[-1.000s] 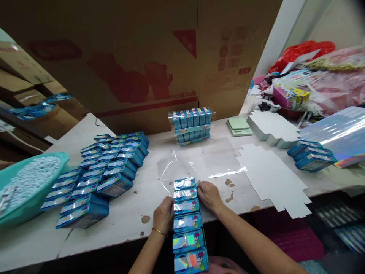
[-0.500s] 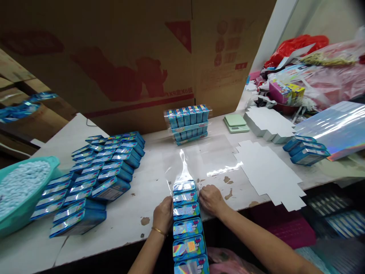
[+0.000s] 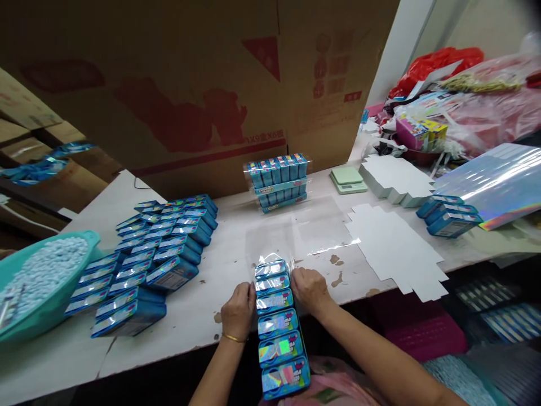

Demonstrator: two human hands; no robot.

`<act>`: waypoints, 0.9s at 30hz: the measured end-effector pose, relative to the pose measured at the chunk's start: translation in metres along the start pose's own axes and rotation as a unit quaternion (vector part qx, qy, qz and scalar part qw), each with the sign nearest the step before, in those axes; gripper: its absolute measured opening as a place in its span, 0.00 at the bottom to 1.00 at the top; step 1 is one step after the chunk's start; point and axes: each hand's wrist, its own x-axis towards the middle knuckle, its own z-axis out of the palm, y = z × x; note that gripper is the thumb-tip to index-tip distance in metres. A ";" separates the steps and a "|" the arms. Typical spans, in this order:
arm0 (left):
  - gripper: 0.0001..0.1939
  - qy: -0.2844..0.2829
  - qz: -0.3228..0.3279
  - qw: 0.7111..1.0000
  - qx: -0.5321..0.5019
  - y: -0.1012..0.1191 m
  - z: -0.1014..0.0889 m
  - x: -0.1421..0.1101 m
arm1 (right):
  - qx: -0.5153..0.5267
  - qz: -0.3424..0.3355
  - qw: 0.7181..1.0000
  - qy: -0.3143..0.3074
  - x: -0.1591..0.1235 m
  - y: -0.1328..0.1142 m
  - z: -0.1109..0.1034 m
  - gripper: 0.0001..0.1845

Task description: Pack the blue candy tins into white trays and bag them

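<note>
A row of several small blue tins with shiny labels runs from the table's front edge toward my body. Clear plastic film flares at the far end of the row; how far it wraps the tins is hard to see. My left hand is closed at the row's left side, pinching the film's edge near the far tins. On the opposite side, my right hand is likewise closed on the film. Beyond them, flat clear sheets lie on the white table.
Many blue tins stand left, beside a teal basin of pale blue pieces. A wrapped tin pack stands before a large cardboard box. Rightward are a green scale, white cut-out cards and three tins.
The tin row's near end has come into view and its far end sits slightly higher in the picture. Less film sticks up beyond the tins. Both hands keep their hold; the view has shifted slightly.
</note>
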 end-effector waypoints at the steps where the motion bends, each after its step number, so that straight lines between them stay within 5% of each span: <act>1: 0.15 0.011 0.014 1.000 -0.001 0.000 -0.001 0.002 | 0.004 -0.013 1.000 -0.014 0.002 0.001 -0.003 0.09; 8: 0.14 0.035 0.086 0.996 -0.005 0.004 -0.017 0.008 | 0.023 -0.016 0.999 -0.041 0.006 0.004 -0.010 0.09; 17: 0.07 0.086 0.178 0.980 -0.039 -0.013 -0.023 -0.045 | 0.020 -0.212 0.977 0.025 -0.029 0.004 -0.028 0.11; 22: 0.09 0.047 0.078 0.995 -0.046 -0.007 -0.007 -0.052 | -0.004 -0.136 0.990 0.026 -0.035 -0.002 -0.014 0.10; 27: 0.13 -0.042 0.000 0.999 -0.003 -0.006 -0.002 -0.039 | 0.012 -0.045 0.998 -0.045 -0.028 -0.003 0.003 0.08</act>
